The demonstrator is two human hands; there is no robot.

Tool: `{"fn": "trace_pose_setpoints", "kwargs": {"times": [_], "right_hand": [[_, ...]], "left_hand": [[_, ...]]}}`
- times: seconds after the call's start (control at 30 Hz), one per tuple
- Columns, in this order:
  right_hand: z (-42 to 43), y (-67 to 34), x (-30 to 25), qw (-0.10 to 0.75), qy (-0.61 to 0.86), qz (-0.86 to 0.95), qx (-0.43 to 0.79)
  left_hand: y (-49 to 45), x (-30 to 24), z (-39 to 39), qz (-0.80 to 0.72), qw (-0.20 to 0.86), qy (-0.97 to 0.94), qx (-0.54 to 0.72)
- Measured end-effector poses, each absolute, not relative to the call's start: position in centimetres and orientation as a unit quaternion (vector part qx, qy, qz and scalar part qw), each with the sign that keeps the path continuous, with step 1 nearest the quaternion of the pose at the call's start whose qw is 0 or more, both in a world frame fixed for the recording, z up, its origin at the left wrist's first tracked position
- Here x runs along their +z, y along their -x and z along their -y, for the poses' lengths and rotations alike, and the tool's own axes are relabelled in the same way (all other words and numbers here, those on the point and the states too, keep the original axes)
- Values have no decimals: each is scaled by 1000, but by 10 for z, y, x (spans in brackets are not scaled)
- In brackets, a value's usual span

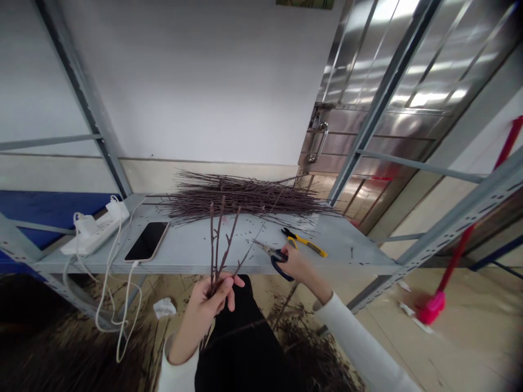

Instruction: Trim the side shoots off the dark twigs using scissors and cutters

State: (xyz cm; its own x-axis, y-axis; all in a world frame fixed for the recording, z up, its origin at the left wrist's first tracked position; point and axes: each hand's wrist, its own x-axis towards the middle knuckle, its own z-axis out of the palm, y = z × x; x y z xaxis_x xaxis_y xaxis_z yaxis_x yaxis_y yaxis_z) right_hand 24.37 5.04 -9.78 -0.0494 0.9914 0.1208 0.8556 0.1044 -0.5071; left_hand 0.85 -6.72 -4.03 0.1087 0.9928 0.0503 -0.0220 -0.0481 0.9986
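In my left hand (pixel 214 294), near the front edge of the shelf, several thin brown twigs (pixel 218 239) are gripped, their tips pointing up. One more twig slants up to the right from these fingers. My right hand (pixel 296 264) holds dark-handled scissors (pixel 280 264), whose blades are apart and point left, toward the slanting twig. Just beyond the right hand, yellow-and-black pliers (pixel 306 242) lie on the shelf. A large pile of thin dark twigs (pixel 245 198) stretches along the back of the shelf.
On the grey metal shelf (pixel 192 245), a phone (pixel 147 241) lies at the left, cabled beside a white power strip (pixel 96 231). Upright posts frame both ends. Twig scraps (pixel 314 359) cover the floor below. A red-pink broom (pixel 433 305) stands at the right.
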Motion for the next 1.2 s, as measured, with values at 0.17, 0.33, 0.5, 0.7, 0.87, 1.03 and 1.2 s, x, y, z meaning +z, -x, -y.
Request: {"fn": "trace_pose_setpoints", "kwargs": {"times": [0.17, 0.33, 0.5, 0.7, 0.87, 1.03, 1.2], "right_hand": [[-74, -229, -99, 226, 638, 728, 110], [-83, -255, -96, 210, 666, 715, 46], [-79, -298, -105, 131, 734, 665, 40], [-80, -324, -103, 56, 734, 672, 81], [-74, -338, -92, 46, 720, 686, 97], [-50, -339, -75, 85, 661, 729, 156], [-6, -305, -40, 214, 528, 766, 298]], "left_hand": [[-10, -36, 71, -438, 539, -521, 495], [-8, -38, 68, -430, 541, -520, 501], [-7, -47, 61, -440, 536, -504, 515], [-6, -52, 60, -438, 546, -499, 511], [-6, -48, 62, -440, 542, -495, 516], [-9, -46, 62, -436, 551, -490, 516], [-12, -46, 63, -439, 551, -496, 509]]}}
